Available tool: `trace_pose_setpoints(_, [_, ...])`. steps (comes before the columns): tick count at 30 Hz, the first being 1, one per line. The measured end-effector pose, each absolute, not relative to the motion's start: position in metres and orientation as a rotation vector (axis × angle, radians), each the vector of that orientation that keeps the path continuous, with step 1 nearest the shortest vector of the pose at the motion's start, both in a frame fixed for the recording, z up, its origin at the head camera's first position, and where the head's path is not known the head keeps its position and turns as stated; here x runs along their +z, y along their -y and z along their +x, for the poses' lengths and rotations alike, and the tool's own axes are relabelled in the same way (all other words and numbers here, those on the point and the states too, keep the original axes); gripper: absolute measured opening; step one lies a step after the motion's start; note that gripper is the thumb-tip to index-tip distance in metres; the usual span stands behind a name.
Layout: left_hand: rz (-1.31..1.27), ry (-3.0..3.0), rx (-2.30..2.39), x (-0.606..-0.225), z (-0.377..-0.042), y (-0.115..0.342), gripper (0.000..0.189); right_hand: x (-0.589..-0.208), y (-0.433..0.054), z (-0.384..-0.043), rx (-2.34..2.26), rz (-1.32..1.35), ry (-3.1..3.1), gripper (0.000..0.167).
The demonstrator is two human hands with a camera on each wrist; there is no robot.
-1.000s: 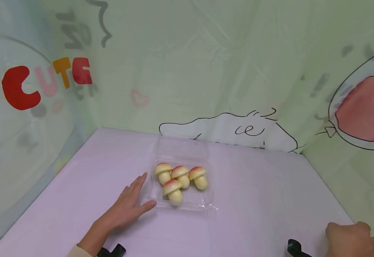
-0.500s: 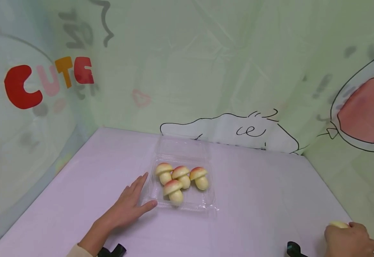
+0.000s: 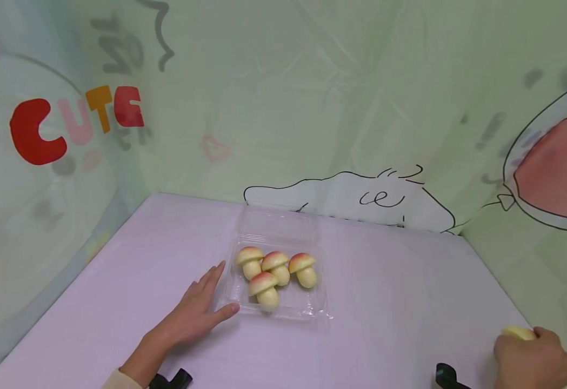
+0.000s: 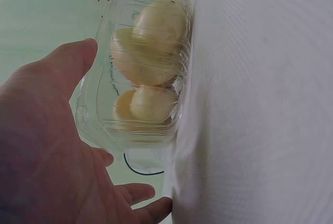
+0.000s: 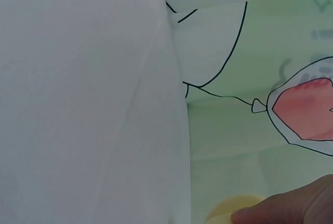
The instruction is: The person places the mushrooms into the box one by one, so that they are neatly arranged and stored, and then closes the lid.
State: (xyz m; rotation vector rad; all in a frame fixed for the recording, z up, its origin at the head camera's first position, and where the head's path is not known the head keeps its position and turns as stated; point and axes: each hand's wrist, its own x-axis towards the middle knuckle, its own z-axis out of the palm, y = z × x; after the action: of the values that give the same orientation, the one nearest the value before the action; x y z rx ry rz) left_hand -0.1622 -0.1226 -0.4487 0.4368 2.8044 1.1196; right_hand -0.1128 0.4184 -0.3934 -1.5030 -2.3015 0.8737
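Note:
A clear plastic clamshell box (image 3: 299, 302) lies on the table with its lid (image 3: 278, 224) folded back. Inside are several mushrooms (image 3: 265, 289) with cream stems and yellow caps tinged red. My left hand (image 3: 193, 313) rests along the box's left side, fingers extended and thumb near the front corner. In the left wrist view, the thumb (image 4: 78, 63) is right at the box's rim. At the table's right edge, my right hand (image 3: 533, 359) holds a pale yellow rounded mushroom (image 3: 519, 332), mostly hidden by the hand. The right wrist view shows fingertips pressed on its yellow surface (image 5: 237, 203).
The table (image 3: 390, 302) has a pale lilac cover. Printed green curtains (image 3: 312, 108) close it in at the back and both sides. Black wrist-camera parts (image 3: 446, 374) show by both forearms at the front.
A yellow mushroom has come into view in my right hand, which has risen slightly at the right edge. The left hand stays beside the box. The head view has shifted slightly.

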Motion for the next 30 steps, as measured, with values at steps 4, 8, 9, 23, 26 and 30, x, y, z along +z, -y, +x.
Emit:
trace_pose_setpoints(4, [0.439,-2.798,1.13,-0.447,-0.162,0.123,0.099,-0.385,-0.411,-0.117,0.917,-1.476,2.258,0.075])
trace_pose_setpoints(8, [0.436,-2.797,1.129,-0.445,-0.161,0.123,0.098,-0.377,-0.403,-0.12,0.921,-1.393,2.231,0.074])
trace_pose_setpoints(9, [0.435,-2.798,1.127,-0.445,-0.161,0.123,0.098,-0.376,-0.402,-0.12,0.922,-1.363,2.229,0.074])
trace_pose_setpoints(23, [0.441,-2.807,1.107,-0.445,-0.161,0.123,0.098,-0.36,-0.385,-0.124,0.886,-1.05,2.271,0.072])
trace_pose_setpoints(26, [0.44,-2.803,1.112,-0.445,-0.161,0.123,0.098,-0.356,-0.379,-0.127,0.903,-1.04,2.296,0.074])
trace_pose_setpoints(30, [0.437,-2.794,1.119,-0.444,-0.161,0.123,0.098,-0.353,-0.372,-0.13,0.937,-1.064,2.331,0.078])
